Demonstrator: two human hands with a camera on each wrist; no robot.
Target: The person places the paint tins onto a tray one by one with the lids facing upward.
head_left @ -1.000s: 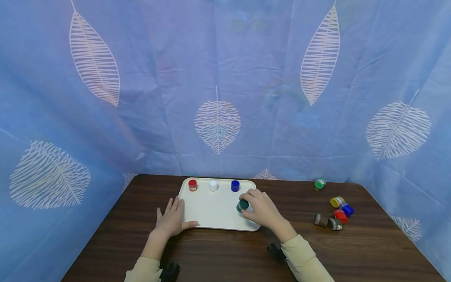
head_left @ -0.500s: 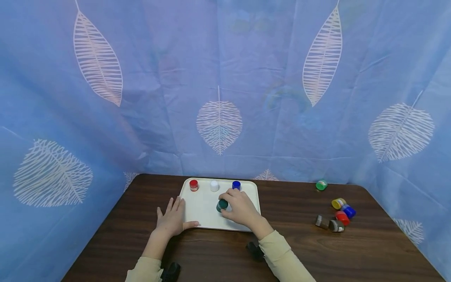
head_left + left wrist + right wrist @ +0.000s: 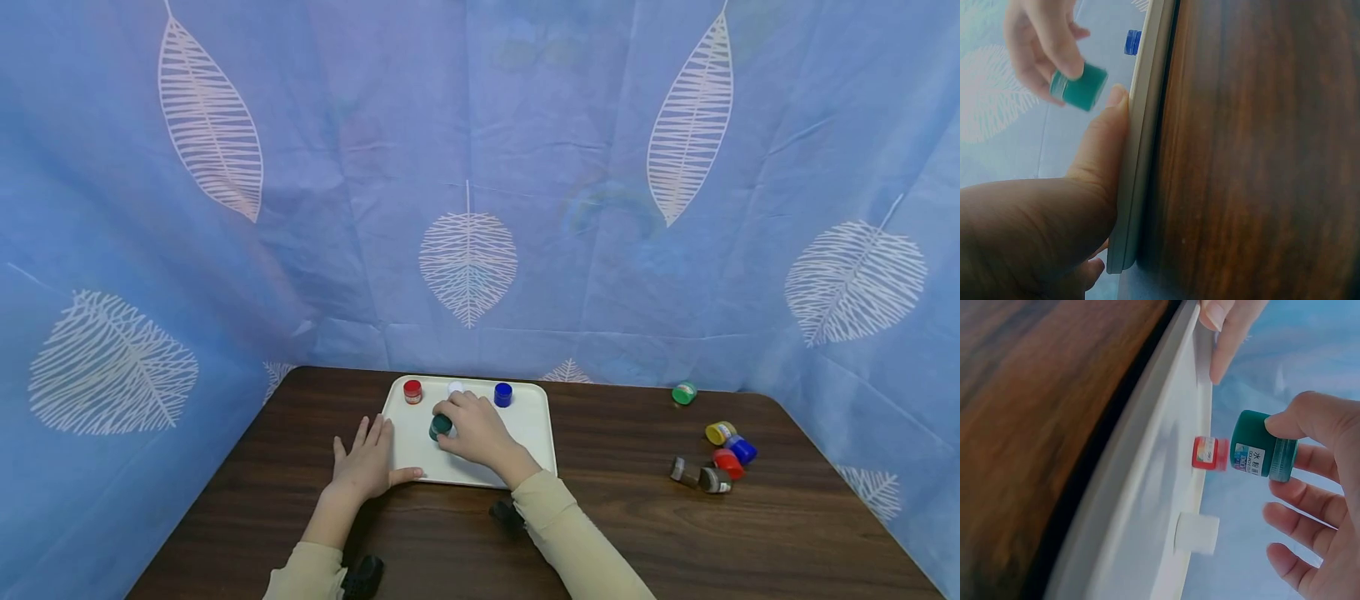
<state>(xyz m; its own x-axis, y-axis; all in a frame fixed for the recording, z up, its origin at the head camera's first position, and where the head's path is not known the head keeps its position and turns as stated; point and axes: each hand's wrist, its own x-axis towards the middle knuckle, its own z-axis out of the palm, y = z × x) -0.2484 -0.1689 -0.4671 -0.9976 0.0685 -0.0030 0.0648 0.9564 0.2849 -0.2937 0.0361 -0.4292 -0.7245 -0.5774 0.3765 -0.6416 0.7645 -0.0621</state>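
A dark green paint jar (image 3: 1254,445) is pinched between the thumb and fingers of my right hand (image 3: 477,429), held above the white tray (image 3: 480,467). In the right wrist view its printed label shows, and a gap separates it from the tray. My left hand (image 3: 365,467) rests at the tray's left front corner, fingers spread along the left side and thumb on the front rim. Along the tray's back stand a red jar (image 3: 412,392), a white jar (image 3: 1196,533) and a blue jar (image 3: 503,394). In the head view my right hand partly covers the white one.
On the dark wooden table (image 3: 637,533), several jars lie to the right: yellow (image 3: 721,432), blue (image 3: 741,450), red (image 3: 728,462) and two dark brown ones (image 3: 715,480). A green jar (image 3: 683,393) is near the back edge. A blue leaf-patterned curtain (image 3: 585,275) hangs behind.
My right hand has carried the green jar leftward over the tray, from its right side to left of the middle. The left hand has kept its place at the tray's corner.
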